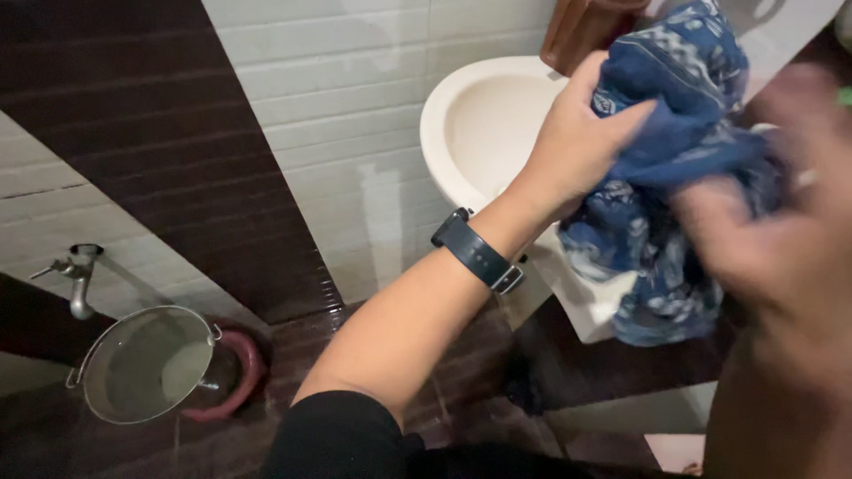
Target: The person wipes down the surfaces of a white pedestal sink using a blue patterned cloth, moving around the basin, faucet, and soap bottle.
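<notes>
I have the blue patterned cloth (674,168) bunched in front of the white basin (484,124), hanging down past its rim. My left hand (581,142) closes on its upper left; my blurred right hand (763,239) grips lower right, nearer me.

Tight up top, open room low left.
Your hands (586,133) crowd the cloth (674,177) over the basin (484,124); the wall (355,89) blocks beyond, bucket (146,364) and tap (75,275) stand well apart.
</notes>
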